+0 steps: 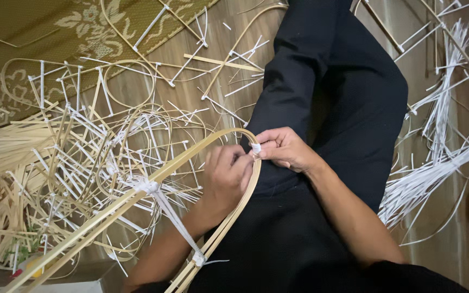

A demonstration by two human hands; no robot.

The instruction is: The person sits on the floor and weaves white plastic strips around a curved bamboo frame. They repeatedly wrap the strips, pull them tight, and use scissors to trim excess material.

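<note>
Item: bent bamboo frame (137, 195), a long loop of pale split strips running from lower left up to its curved tip above our lap.

Hands: we are pinching the frame's tip from both sides. Our left hand (225, 176) is curling its fingers round the strip just below the bend; our right hand (283, 149) is pressing thumb and fingertips together on a small white tie (255, 147) at the bend.

Fittings: we are seeing a white cross-strip (172, 220) bound across the frame, knotted at both ends.

Surroundings: we are sitting on a wooden floor (137, 92), black trousers (327, 92) beneath the work; finished hoops and sticks (82, 146) are lying heaped at left, loose white strips (435, 163) at right, a patterned mat (44, 27) at upper left.
</note>
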